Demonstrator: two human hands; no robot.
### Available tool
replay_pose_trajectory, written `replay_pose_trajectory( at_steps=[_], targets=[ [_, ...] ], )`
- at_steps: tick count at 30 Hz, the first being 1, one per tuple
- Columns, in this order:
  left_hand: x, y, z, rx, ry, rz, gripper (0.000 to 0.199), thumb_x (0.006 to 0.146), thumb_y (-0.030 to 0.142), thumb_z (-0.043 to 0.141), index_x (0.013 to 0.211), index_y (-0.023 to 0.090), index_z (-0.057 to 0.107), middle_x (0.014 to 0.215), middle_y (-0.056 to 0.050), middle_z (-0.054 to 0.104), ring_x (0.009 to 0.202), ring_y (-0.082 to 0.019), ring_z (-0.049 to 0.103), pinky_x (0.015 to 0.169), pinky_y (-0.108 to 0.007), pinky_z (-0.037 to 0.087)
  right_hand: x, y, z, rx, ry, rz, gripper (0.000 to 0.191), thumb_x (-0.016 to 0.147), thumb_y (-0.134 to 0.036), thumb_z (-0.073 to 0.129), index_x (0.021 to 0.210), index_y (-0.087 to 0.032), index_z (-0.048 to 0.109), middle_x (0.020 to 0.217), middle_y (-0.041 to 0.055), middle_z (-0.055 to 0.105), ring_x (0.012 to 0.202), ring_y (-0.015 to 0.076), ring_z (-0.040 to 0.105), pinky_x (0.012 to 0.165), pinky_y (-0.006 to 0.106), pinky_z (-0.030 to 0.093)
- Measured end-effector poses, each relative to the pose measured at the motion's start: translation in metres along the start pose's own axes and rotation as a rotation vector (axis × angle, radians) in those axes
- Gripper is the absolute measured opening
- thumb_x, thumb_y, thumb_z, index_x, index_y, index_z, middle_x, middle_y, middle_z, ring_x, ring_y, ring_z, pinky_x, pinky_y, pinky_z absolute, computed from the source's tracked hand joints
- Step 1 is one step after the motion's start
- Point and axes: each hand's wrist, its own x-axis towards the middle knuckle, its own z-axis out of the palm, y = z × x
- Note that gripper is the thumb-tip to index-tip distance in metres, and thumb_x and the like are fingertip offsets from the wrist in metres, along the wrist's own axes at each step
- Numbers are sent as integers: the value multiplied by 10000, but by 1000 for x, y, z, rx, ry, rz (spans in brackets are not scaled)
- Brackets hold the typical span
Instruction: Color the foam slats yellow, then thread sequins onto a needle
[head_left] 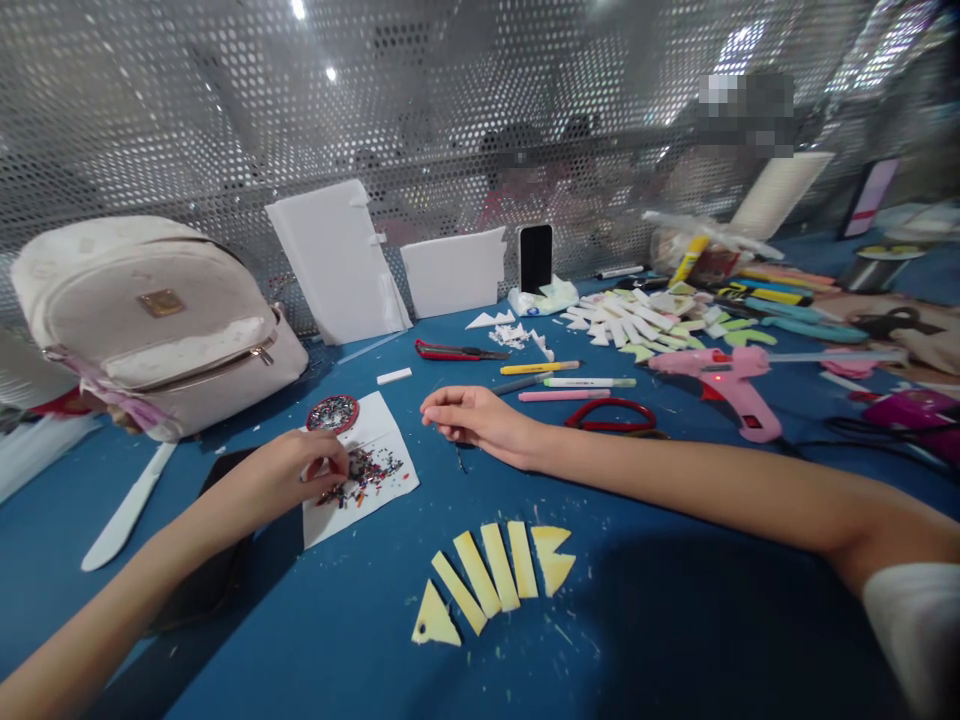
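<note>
My left hand (319,465) reaches into a scatter of small multicoloured beads (367,475) on a sheet of white paper (401,480). Its fingertips are pinched together among them; what they hold is too small to make out. Above the beads, a round red-rimmed dish (330,413) with silvery bits touches the sheet. My right hand (480,420) hovers over the blue table, thumb and fingers closed. A thin dark strand (460,460) shows just beneath it; whether the fingers grip it is unclear. Nearer me, pale yellow cut pieces (499,568) form a fish skeleton: head, ribs and tail.
Behind my hands are a red utility knife (457,350), several markers (577,396) and red-handled scissors (611,412). A pink glue gun (731,385) stands right, near a heap of foam scraps (637,320). A backpack (150,320) and white plastic knife (127,510) are left.
</note>
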Motion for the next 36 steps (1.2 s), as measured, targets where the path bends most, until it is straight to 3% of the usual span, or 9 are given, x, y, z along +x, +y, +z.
replay_pose_trajectory(
  at_steps=[16, 36],
  targets=[
    [1, 7, 1, 47, 77, 128, 210, 913, 228, 558, 832, 242, 751, 787, -8, 767, 722, -174, 675, 707, -285, 449, 0, 1, 0, -6, -2, -17, 245, 741, -309, 862, 885, -160, 730, 827, 12, 674, 651, 71, 516, 553, 179, 407],
    [0, 7, 4, 93, 110, 161, 203, 942, 235, 542, 827, 239, 709, 742, 11, 710, 662, -158, 599, 723, -298, 395, 0, 1, 1, 2, -3, -8, 205, 765, -278, 842, 884, -158, 727, 835, 10, 684, 648, 63, 518, 571, 182, 408]
  ],
)
